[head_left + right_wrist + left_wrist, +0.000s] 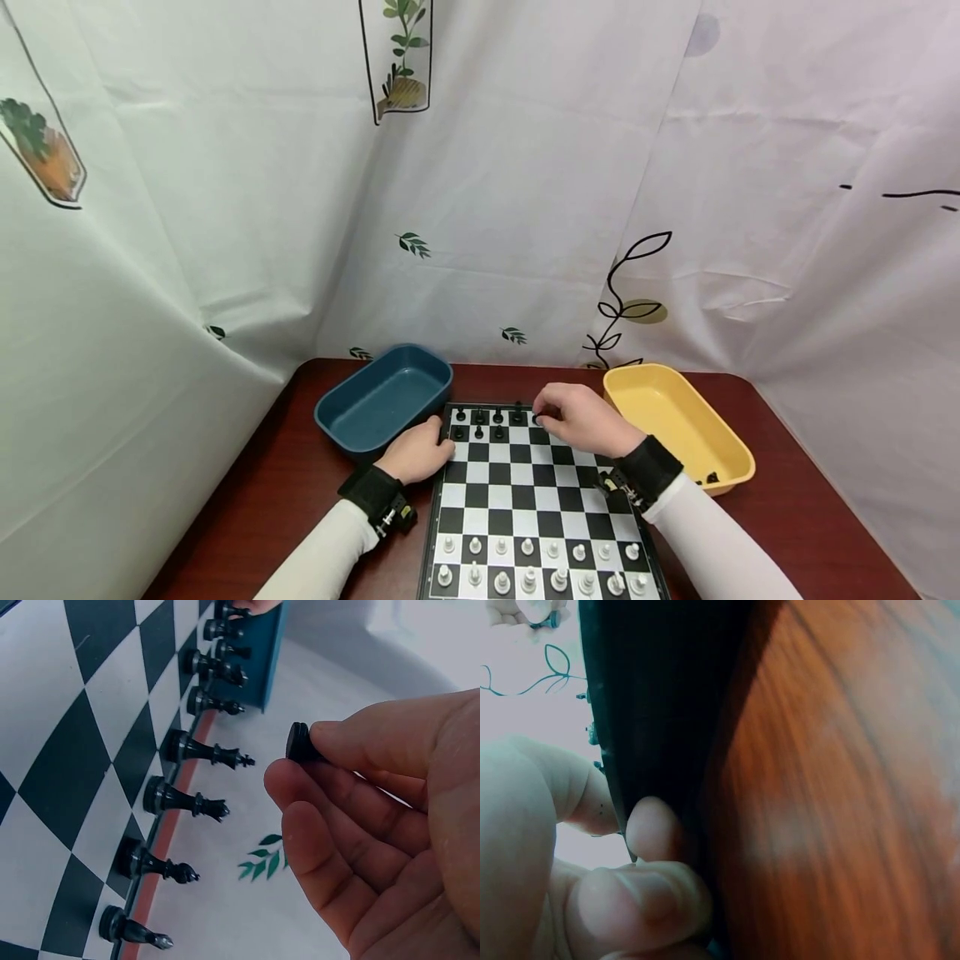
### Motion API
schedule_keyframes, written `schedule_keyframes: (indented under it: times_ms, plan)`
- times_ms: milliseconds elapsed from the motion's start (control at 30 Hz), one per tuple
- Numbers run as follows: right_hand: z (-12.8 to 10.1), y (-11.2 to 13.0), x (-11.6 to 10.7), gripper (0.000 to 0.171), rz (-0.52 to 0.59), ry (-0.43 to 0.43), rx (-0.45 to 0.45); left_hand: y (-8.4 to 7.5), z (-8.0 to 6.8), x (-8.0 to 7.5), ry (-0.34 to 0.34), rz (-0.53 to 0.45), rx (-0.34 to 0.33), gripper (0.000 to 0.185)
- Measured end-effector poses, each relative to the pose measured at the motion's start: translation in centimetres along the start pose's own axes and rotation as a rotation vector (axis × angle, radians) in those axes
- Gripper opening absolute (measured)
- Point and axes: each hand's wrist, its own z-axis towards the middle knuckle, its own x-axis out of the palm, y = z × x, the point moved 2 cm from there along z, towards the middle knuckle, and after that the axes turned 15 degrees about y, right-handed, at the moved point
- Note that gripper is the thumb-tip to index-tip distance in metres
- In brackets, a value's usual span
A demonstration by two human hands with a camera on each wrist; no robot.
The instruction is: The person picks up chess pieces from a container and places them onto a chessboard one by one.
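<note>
Steadying the chessboard [525, 500] at its left edge, your left hand [417, 452] grips the rim; farther along, above the board's back rows, your right hand [581, 419] pinches a black piece [298, 742].

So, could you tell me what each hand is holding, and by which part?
The right hand pinches a black chess piece near its base; the left hand grips the chessboard's edge.

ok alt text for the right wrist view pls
A right hand pinches a black chess piece by its base above a chessboard. A row of black pieces stands along the board's edge, near a blue tray.
</note>
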Motion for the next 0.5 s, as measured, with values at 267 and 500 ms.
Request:
schedule_keyframes:
  times_ms: [267,500]
  plan:
    - [1.2,-0.4,1.0,0.014,-0.027,0.062,-0.061,-0.5,-0.4,-0.2,-0.001,-0.003,-0.004,0.042]
    - [2.2,-0.5,1.9,0.014,-0.067,0.119,-0.04,-0.3,-0.2,0.0,0.002,0.005,-0.006,0.041]
